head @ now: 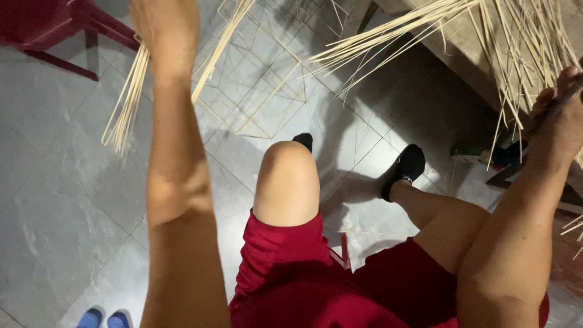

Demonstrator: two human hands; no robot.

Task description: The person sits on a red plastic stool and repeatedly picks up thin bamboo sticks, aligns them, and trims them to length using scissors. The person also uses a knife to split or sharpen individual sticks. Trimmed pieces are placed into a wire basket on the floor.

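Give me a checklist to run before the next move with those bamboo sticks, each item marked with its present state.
1. Left hand grips its stick bundle: ok, fist closed round it, loose ends hanging down.
2. Bundle ends even: not ok, the lower tips splay apart.
3. Right hand has a firm hold on the stick pile: cannot tell, fingers curl at the frame edge among the sticks.
4. Wire frame on the floor out of the feet's way: ok, it lies beyond the black shoe.
5. Pile steady on the bench: not ok, many sticks overhang its edge.
6. Red stool apart from the bundle: ok.
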